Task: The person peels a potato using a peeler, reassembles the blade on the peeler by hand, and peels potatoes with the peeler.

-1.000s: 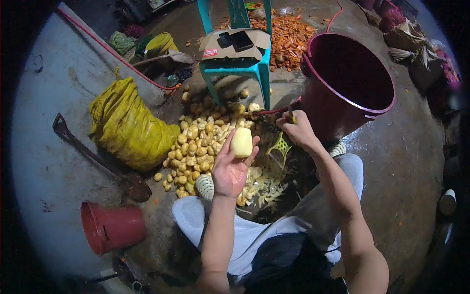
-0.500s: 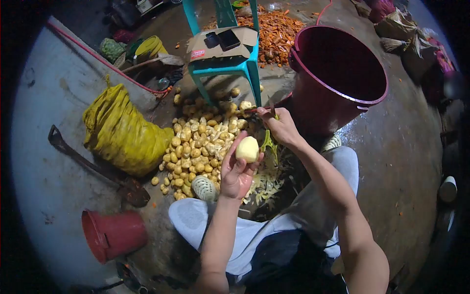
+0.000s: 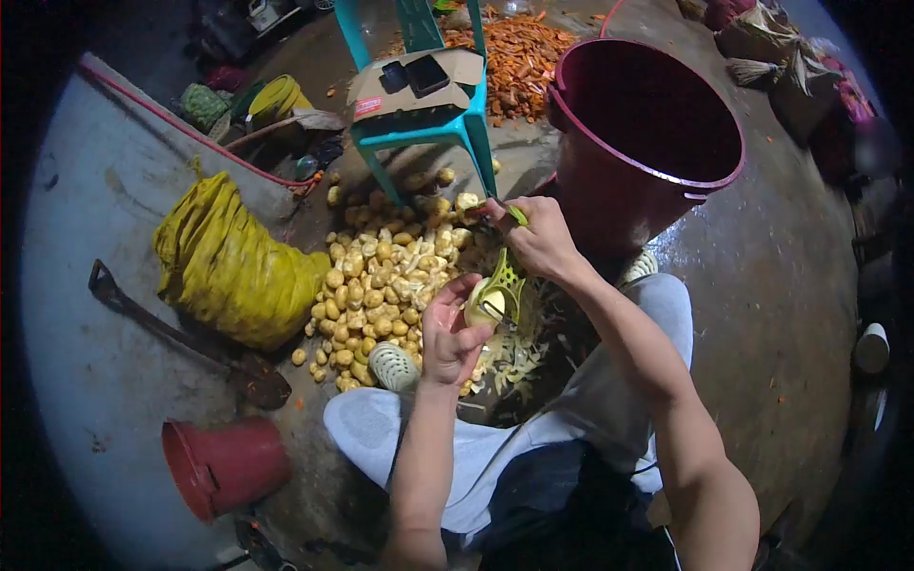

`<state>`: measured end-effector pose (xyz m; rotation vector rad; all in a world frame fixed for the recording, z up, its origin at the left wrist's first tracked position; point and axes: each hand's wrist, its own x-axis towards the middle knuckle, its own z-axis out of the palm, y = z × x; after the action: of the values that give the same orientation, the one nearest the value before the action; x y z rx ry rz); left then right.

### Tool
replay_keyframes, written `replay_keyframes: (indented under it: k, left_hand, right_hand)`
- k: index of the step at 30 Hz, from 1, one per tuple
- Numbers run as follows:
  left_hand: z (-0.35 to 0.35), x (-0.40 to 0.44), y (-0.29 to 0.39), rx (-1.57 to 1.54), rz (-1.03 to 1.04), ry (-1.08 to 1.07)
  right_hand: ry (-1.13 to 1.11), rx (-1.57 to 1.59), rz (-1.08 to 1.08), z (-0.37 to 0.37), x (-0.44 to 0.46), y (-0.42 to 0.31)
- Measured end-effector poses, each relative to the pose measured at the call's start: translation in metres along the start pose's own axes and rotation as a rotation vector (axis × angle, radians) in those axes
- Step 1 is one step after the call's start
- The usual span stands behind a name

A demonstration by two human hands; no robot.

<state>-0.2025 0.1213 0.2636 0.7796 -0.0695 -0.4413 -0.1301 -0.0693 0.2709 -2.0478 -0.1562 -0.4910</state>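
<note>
My left hand is closed around a pale, peeled potato in front of my knees. A yellow-green peeler hangs from my right hand, its blade end lying against the potato. My right fingers are wrapped round its handle. A thin dark and reddish piece also shows at those fingers, too small to make out. Beyond my hands spreads a heap of potatoes, some peeled and some with skin. Pale peelings lie on the floor below the peeler.
A large maroon tub stands ahead right. The turquoise chair holds cardboard and two dark devices. Carrots are piled behind it. On the left are a yellow sack, a shovel and a red bucket.
The peeler has come down and left from beside the potato onto it. My left hand has tilted the potato, and my right hand has shifted slightly. The whole view has moved a little.
</note>
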Motion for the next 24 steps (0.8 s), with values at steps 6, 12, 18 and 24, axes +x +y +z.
replay_keyframes:
  k: [6, 12, 18, 24]
  left_hand:
    - [0.009, -0.002, 0.006, 0.151, -0.030, -0.036]
    - [0.007, -0.008, 0.007, 0.226, -0.005, -0.117]
    - [0.009, -0.007, 0.012, -0.036, -0.009, -0.191]
    - [-0.002, -0.005, 0.005, -0.038, 0.066, -0.253]
  right_hand:
    - [-0.123, -0.039, 0.028, -0.008, 0.000, -0.001]
    - [-0.135, -0.132, 0.152, -0.018, 0.007, 0.005]
    - [-0.088, -0.106, 0.085, -0.024, 0.008, -0.011]
    - [-0.015, -0.172, 0.278, -0.024, 0.018, 0.005]
